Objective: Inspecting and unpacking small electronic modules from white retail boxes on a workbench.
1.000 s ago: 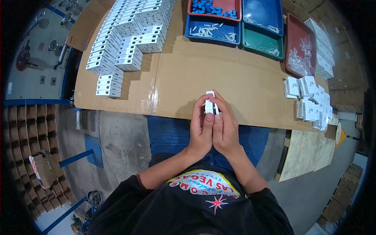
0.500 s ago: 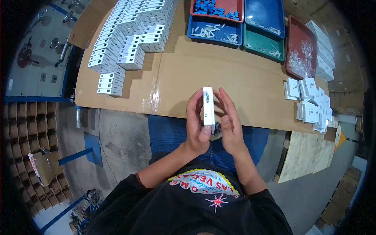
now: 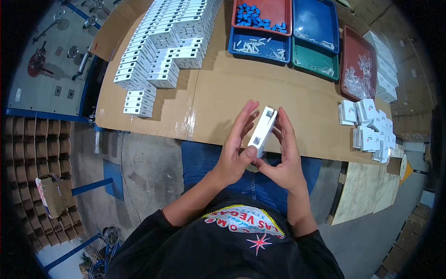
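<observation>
Between my hands, above the front edge of the table, is a small white box [image 3: 263,129], its narrow printed side facing up and its top leaning right. The thumb of my left hand [image 3: 233,153] presses the box's near end, while the fingers of that hand stretch up along its left side, partly away from it. My right hand [image 3: 287,160] curves around the right side, with its thumb by the lower end. The underside of the box and some of my fingertips are hidden.
Stacked white boxes [image 3: 160,51] fill the table's left side. At the back are a red tray of blue parts [image 3: 278,32], blue and green trays with small white pieces, and a red tray [image 3: 349,51] holding clear plastic bags. White booklets [image 3: 369,137] lie in piles at the right edge.
The box has turned from upright to leaning right, and a different narrow side now shows. My right hand has come closer to it, thumb at its near end. The view has shifted slightly.
</observation>
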Motion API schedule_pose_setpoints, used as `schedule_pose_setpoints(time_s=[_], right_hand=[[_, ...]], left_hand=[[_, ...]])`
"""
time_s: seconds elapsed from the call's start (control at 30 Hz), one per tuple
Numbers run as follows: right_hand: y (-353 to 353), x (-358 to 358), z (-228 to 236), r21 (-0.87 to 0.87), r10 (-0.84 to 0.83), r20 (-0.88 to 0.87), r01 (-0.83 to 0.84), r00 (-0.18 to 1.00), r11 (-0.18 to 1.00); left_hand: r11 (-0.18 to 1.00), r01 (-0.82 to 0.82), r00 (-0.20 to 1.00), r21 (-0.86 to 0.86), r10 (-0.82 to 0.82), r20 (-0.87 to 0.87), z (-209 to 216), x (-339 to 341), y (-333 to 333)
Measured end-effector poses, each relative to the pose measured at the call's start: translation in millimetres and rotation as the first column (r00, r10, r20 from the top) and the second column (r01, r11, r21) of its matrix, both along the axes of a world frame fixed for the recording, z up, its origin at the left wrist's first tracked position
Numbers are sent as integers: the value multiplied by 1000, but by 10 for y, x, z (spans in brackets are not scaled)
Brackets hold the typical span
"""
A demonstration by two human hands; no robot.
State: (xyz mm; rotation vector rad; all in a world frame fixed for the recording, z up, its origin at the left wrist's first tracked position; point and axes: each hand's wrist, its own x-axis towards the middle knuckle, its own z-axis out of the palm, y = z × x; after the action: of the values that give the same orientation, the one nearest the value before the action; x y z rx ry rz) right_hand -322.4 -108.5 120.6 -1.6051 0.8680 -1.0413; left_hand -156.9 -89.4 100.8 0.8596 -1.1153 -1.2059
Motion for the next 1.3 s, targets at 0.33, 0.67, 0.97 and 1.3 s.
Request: schedule_pose_setpoints(time_s=[0.33,0.67,0.97,1.3], right_hand=[[-54,-12,-113,-290,-47,-232,-23,971,957],[-66,0,-225,-447,-52,-227,-57,973,893],[-41,55,-179,-296,-90,-150,42,985,954],[86,75,-182,79,-87,18,85,996,993]], left_hand=[[996,-67,985,58,57,162,284,4,135],[985,-159,987,65,157,39,286,-22,141],[981,-177,980,-80,183,83,200,17,185],[930,-298,906,214,346,-245,164,38,62]])
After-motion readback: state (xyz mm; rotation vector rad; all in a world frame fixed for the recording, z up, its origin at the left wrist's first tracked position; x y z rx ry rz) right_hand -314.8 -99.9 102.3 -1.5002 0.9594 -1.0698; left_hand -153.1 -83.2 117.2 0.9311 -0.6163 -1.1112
